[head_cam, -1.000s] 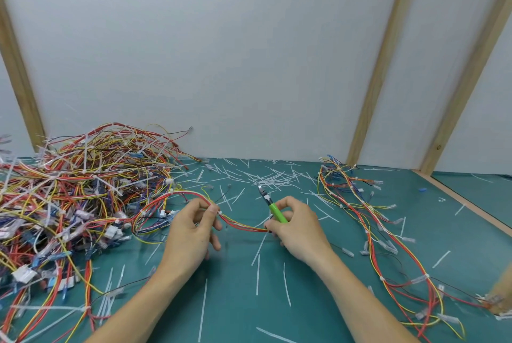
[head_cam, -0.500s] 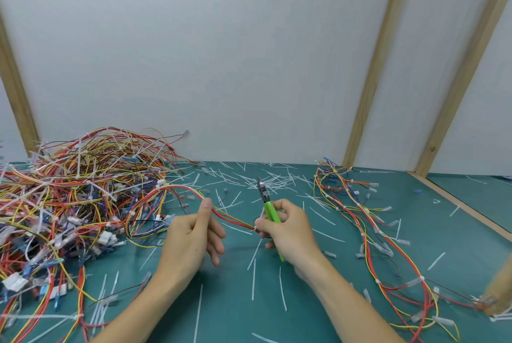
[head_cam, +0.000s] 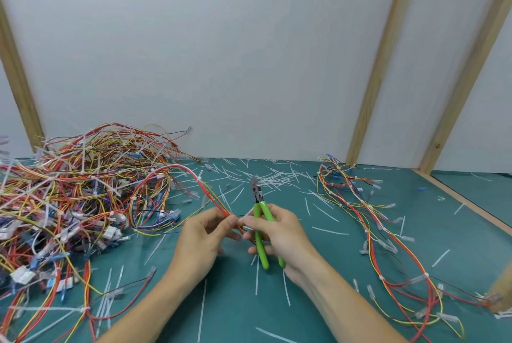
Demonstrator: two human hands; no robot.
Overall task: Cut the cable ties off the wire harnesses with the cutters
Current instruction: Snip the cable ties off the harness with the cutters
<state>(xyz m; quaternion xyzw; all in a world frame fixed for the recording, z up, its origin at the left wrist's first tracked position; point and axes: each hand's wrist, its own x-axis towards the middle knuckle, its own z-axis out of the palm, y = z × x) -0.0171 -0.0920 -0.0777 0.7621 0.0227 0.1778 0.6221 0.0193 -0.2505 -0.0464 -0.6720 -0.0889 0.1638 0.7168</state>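
Head view: a red and yellow wire bundle (head_cam: 213, 195) is pinched between the thumb and fingers of the left hand (head_cam: 203, 237), and its end is also nipped by the fingertips of the right hand (head_cam: 279, 234), whose remaining fingers are curled round the green cutters (head_cam: 261, 231). The blades stand above the fingers, pointing away from the bundle. No cable tie can be made out at the fingertips. Since the cutters are held loosely while the wire is handled, they could slip onto the desk (head_cam: 318, 315), or a wire could be nicked instead of a tie.

both forearms in from bottom edge, converging at center. L hand (head_cam: 203, 234) fingers curled, thumb + index tips pinched. R hand (head_cam: 279, 234) curled in a closed grip, index tip meeting L fingertips, wrists apart
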